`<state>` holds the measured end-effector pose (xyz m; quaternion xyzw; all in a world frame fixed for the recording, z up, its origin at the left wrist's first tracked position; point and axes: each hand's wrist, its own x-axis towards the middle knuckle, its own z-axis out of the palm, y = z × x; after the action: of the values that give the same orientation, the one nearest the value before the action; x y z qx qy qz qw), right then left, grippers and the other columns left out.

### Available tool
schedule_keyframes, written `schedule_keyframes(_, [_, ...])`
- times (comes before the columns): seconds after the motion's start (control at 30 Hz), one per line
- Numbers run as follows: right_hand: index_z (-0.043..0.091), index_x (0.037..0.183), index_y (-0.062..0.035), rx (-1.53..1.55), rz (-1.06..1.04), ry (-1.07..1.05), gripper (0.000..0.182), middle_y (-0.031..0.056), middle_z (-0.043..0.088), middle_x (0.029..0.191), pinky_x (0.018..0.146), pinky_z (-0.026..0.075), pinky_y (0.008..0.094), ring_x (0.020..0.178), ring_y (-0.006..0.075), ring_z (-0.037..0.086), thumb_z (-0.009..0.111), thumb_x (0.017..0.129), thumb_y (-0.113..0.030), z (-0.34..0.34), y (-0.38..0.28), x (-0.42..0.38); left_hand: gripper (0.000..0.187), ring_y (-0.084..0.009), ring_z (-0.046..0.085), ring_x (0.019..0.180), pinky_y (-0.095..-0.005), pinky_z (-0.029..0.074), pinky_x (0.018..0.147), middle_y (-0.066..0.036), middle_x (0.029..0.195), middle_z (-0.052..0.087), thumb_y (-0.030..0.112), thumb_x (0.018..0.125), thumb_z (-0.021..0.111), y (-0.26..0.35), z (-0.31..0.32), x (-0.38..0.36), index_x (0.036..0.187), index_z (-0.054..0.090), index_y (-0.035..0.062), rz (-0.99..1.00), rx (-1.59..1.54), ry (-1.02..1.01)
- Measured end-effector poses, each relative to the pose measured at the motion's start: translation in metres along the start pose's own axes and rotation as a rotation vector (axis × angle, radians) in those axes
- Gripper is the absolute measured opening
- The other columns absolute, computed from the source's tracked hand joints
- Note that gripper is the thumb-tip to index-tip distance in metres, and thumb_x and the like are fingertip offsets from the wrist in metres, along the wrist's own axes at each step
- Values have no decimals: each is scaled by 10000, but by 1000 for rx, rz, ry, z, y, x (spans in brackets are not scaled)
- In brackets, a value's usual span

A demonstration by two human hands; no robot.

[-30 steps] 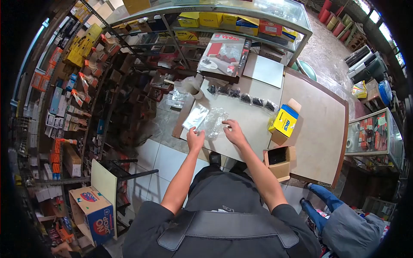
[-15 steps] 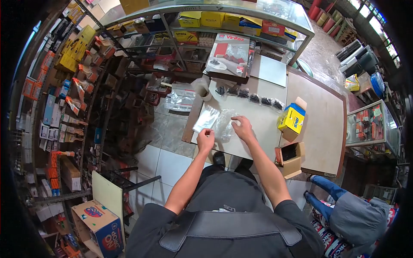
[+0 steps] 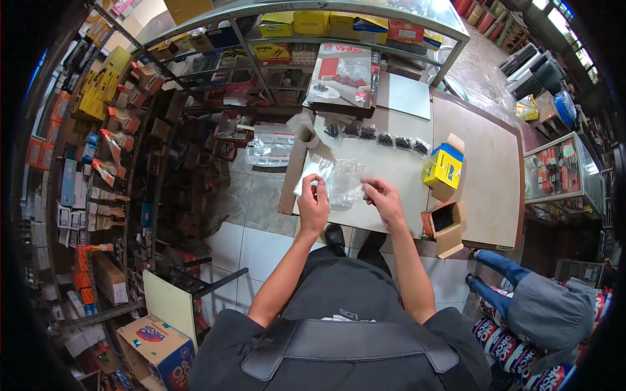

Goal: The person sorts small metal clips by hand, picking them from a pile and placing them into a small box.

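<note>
1. Clear, crinkled plastic film (image 3: 347, 174) lies near the left end of the pale worktop (image 3: 398, 177), close to its near edge; it overlaps or adjoins a flat, silvery-white plastic packet (image 3: 319, 165), nearer the left edge.
2. The person's bare left hand (image 3: 314, 203) is now further in over the packet, covering more of it than half a second ago. Its fingers are bent, their tips at the plastic; whether they pinch it I cannot tell.
3. The bare right hand (image 3: 385, 201) has shifted rightward, to the film's right margin. Thumb and forefinger are brought close together there, the other fingers curled; I cannot tell if film is caught between them.
4. Beyond the hands, the row of small clear packets with dark contents (image 3: 385, 139) keeps its place, running toward the right.
5. The yellow-and-blue cardboard box (image 3: 445, 168) and, at the near edge, the open brown cardboard box (image 3: 450, 242) also stay put, right of the hands.
6. Unmoved too are the upright translucent roll (image 3: 305, 134) by the left edge and the large red-and-white printed carton (image 3: 342, 78) at the far edge.
</note>
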<state>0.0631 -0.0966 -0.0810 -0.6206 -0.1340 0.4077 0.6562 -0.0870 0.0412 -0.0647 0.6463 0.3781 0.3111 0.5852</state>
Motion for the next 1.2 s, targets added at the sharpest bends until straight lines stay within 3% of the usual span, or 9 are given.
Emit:
schedule_keyframes(0.07, [700,1127,17,26,-34,37,240,46,676,909,652,476,233,740,90,596,701,939,-132,0,0,-11,106,-80,494,490,-294,362,466,7,572,506,152,1029,576,6,-3,1,1075,558,58,205,187,8])
schedule_keyframes(0.2, [718,981,6,-11,-54,101,189,12,662,789,579,427,216,635,47,528,723,940,-178,0,-10,-33,149,-119,481,499,-318,366,484,-41,564,489,189,1034,580,11,-15,3,1094,568,53,176,205,-69])
schedule_keyframes(0.4, [669,849,-39,-102,-102,168,241,-23,610,708,537,372,205,603,23,475,737,946,-249,-7,-8,-48,142,-71,439,517,-286,344,485,-1,562,468,178,1018,617,16,-12,-5,1073,594,49,161,140,-83])
schedule_keyframes(0.63, [664,911,-4,-34,-90,145,225,-10,614,741,604,441,239,660,57,546,680,980,-217,-16,-6,-67,140,-36,407,527,-261,311,482,39,575,448,168,1016,619,24,1,-19,1063,600,38,119,61,-99])
schedule_keyframes(0.73, [686,982,19,-4,-52,38,163,14,650,786,640,481,247,708,85,612,674,968,-142,-27,-9,-75,133,-34,402,525,-257,308,483,43,573,442,162,1016,616,22,10,-32,1063,602,38,98,32,-91])
schedule_keyframes(0.9, [694,953,18,-38,-100,49,165,40,687,792,576,475,220,644,67,590,708,950,-146,-59,-16,-78,119,-40,416,522,-259,318,480,39,573,462,151,1014,612,29,28,-42,1066,612,44,84,11,-86])
schedule_keyframes(1.0, [689,924,3,-75,-111,1,210,19,662,745,553,453,215,613,53,565,705,966,-202,-74,-25,-77,121,-39,425,525,-257,320,482,35,575,476,153,1014,615,37,40,-46,1071,613,46,102,29,-54])
schedule_keyframes(1.07, [672,872,-22,-224,21,40,262,-5,620,703,537,431,211,586,44,535,690,983,-259,-84,-37,-79,122,-38,427,528,-257,319,483,33,577,479,155,1016,613,39,50,-48,1073,612,47,106,41,-41])
schedule_keyframes(1.2, [652,852,-32,-276,-37,17,296,-37,567,656,537,417,204,582,39,518,669,998,-290,-113,-32,-75,134,-37,414,529,-257,313,484,47,585,468,165,1025,602,40,63,-51,1095,604,51,91,22,-5])
